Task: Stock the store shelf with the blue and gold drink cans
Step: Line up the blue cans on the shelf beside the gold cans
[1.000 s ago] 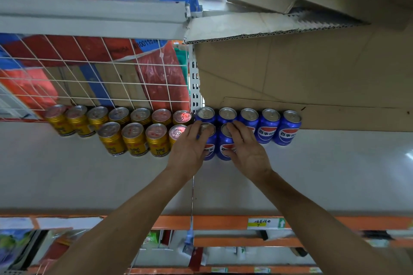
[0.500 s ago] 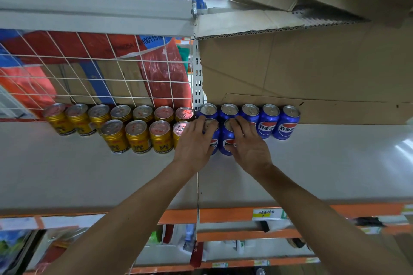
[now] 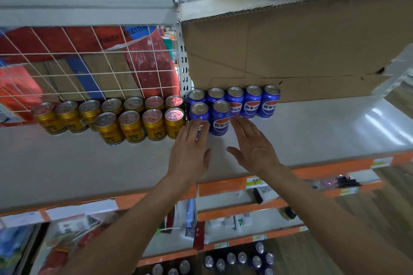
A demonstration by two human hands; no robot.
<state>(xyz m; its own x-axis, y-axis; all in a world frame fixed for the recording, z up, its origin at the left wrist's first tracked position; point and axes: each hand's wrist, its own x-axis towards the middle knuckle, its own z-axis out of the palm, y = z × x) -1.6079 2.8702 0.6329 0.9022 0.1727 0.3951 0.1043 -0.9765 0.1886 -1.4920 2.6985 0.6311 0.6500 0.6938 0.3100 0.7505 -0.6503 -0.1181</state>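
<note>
On the left of the shelf (image 3: 89, 167) the gold cans (image 3: 131, 126) stood upright in two rows before a wire grid (image 3: 89, 62). Next to them the left hand (image 3: 190, 152) was flat and open, its straight fingers against the front-left one of the blue cans (image 3: 221, 118). These stood upright in two rows just beyond both hands. The right hand (image 3: 254, 147) was open too, holding nothing, just beside the second front can. Behind the blue cans was a cardboard box (image 3: 290, 47); its content was hidden. Probably the loose cans (image 3: 241, 259) far below should fill the free shelf at the right
</note>
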